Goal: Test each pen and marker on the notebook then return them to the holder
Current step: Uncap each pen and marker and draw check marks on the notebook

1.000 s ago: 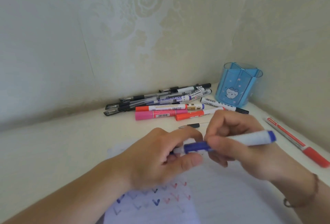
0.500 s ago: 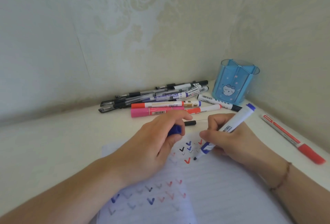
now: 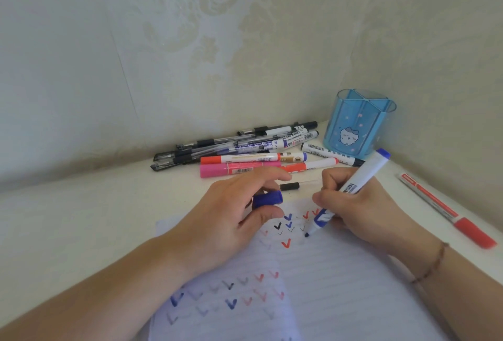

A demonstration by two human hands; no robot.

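My right hand point(image 3: 362, 210) grips a white marker with blue ends point(image 3: 356, 185), tilted, its blue tip touching the lined notebook page point(image 3: 340, 280) among red, blue and black check marks. My left hand point(image 3: 231, 221) rests on the page and pinches the marker's blue cap point(image 3: 268, 199) between thumb and fingers. A pile of pens and markers point(image 3: 245, 150) lies by the back wall. The blue translucent holder point(image 3: 359, 123) stands in the corner and looks empty.
A red-capped marker point(image 3: 446, 210) lies at the right, along the side wall. A thin pen with a black end point(image 3: 296, 185) lies between my hands, just beyond the page. Walls close off the back and right of the white desk point(image 3: 81, 226).
The cap came off the blue marker into my left hand. My right hand swung the marker upright and brought its tip down onto the page.
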